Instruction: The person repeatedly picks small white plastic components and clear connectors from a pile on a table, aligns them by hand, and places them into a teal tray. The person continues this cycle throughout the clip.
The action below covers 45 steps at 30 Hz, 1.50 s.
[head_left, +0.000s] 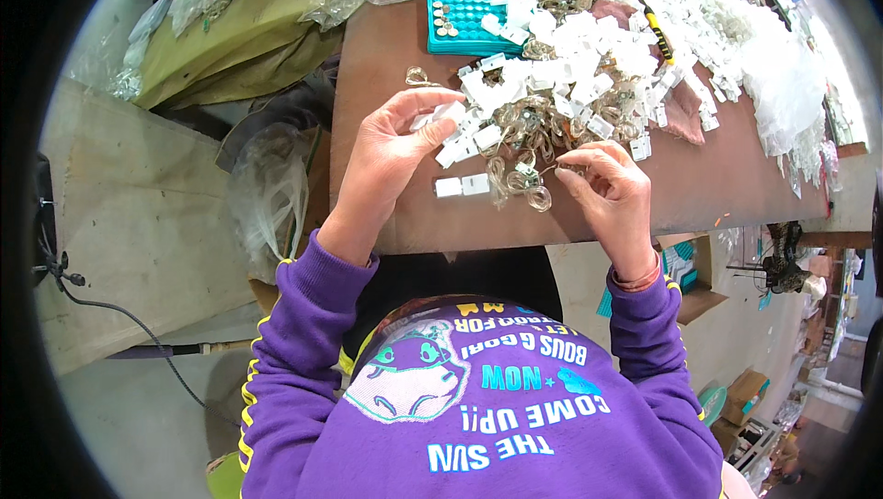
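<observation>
My left hand is closed on a small white plastic case, held between thumb and fingers at the left edge of a pile. My right hand pinches a thin wire between thumb and fingertips. That wire runs toward a coiled wire bundle at the pile's near side. The pile mixes white plastic cases and coils of fine wire. Apart from it, closer to me, a white case lies flat on the brown table.
Behind the pile sits a turquoise tray with round silver discs in some hollows. A black and yellow tool rests on the pile's right side. Clear plastic bags hang over the table's right end. Left of the table stands a plastic-lined bin.
</observation>
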{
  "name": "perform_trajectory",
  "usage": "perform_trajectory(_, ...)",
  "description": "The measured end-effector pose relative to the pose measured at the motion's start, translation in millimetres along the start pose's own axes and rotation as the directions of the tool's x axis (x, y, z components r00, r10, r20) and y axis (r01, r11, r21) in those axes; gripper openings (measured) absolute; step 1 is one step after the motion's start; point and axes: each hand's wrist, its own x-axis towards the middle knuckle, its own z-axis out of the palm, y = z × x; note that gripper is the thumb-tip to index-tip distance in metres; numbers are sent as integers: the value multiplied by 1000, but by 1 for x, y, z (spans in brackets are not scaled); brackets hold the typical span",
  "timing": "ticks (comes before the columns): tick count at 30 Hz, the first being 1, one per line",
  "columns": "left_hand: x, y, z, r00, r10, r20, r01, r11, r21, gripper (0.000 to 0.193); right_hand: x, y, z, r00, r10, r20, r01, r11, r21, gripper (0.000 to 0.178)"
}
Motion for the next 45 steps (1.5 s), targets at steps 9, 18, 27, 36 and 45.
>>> perform_trajectory(9, -5, 1, 4, 992, -69, -104, 60, 994, -93, 24, 28, -12, 5, 982, 160, -99, -114, 925, 363, 13)
perform_trajectory(18, -28, -10, 9, 955, -226, -192, 122, 890, -439, 24, 31, -3, 25, 987, -135, -84, 133, 991, -24, 19)
perform_trajectory(27, -30, -8, 5, 978, -148, -148, 68, 895, -441, 20, 30, -10, 21, 989, 101, -108, -60, 943, 328, 21)
perform_trajectory(36, -38, -1, 5, 976, -188, -111, 110, 862, -495, 21, 34, -22, 16, 960, 263, 100, -260, 692, 673, 20)
perform_trajectory(45, -40, 4, 4, 937, -298, 184, 262, 249, -932, 15, 27, -34, 19, 969, 165, 185, -244, 492, 836, 18)
